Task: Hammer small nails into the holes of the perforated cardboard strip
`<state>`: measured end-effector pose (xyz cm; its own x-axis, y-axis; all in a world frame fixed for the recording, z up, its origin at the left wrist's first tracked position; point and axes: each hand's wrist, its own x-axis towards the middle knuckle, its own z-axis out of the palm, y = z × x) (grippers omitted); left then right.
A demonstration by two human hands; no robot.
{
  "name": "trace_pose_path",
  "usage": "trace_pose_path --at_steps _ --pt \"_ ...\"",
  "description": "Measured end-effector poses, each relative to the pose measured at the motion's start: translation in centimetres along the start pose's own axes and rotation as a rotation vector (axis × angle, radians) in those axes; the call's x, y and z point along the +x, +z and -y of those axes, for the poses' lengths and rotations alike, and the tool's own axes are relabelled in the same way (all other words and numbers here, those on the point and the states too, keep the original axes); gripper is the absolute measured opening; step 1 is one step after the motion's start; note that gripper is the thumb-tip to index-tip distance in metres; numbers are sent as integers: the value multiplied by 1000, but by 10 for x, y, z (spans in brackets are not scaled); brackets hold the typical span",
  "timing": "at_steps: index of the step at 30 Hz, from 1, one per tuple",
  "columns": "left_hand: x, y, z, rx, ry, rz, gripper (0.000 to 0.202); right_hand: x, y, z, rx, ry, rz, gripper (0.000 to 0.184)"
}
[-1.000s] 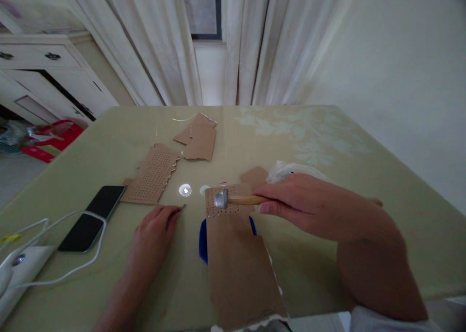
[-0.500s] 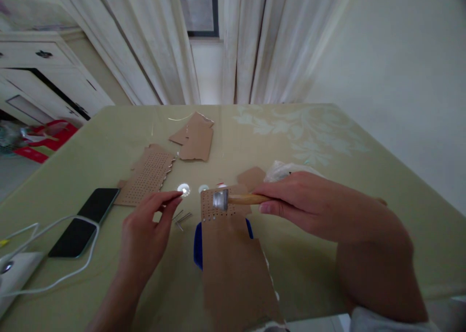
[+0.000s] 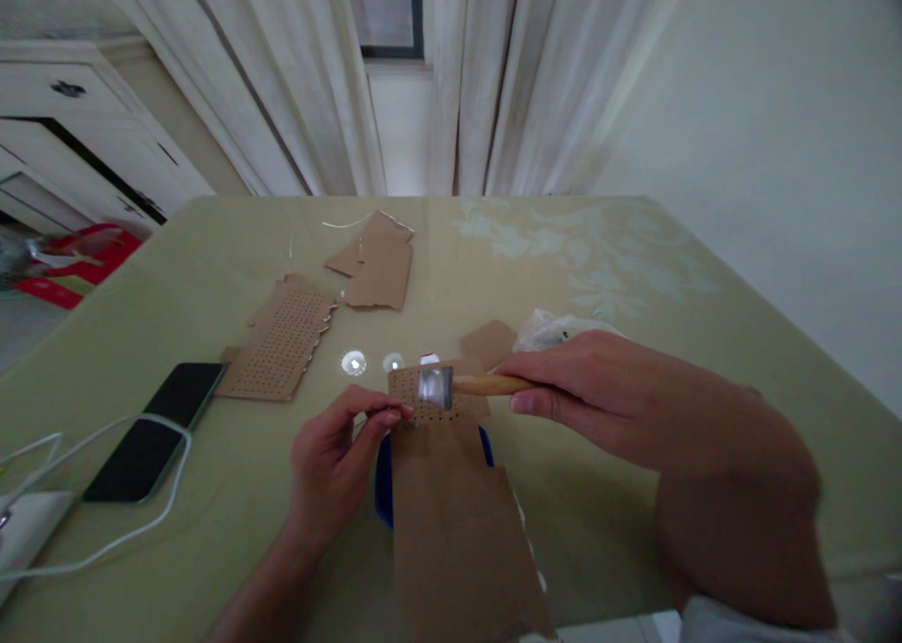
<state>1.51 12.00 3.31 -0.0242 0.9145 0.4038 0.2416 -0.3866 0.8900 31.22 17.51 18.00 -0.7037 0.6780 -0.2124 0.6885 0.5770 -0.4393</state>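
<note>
"One phone (image 3: 145, 446) at far left?"

"Yes, just beside a holed card (image 3: 280, 342)."

"Next, the left hand (image 3: 331, 455)?"

"Pinches thumb and forefinger narrow on something thin, too small to name, at the left edge of the cardboard (image 3: 451, 525)."

"And the cardboard?"

"Lies across a blue base (image 3: 383, 488), holed end under the hammer (image 3: 474, 385)."

"Farther right?"

"Right hand (image 3: 598, 394) wrapped round the hammer's handle, near a clear bag (image 3: 551, 330)."

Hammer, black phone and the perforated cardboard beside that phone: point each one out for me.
Hammer (image 3: 486, 384): head view, on the wooden handle.
Black phone (image 3: 145, 447): head view, on the dark screen below the white cable.
Perforated cardboard (image 3: 280, 342): head view, on the middle of its holed face.
</note>
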Motion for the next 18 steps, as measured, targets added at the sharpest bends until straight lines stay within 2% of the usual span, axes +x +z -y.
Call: trace_pose_path --at_steps 13,18 --pt "7 4 -9 152 71 77 16 2 1 1 -3 -6 10 43" --pt "8 4 -12 184 40 82 15 3 0 3 11 -15 14 39"
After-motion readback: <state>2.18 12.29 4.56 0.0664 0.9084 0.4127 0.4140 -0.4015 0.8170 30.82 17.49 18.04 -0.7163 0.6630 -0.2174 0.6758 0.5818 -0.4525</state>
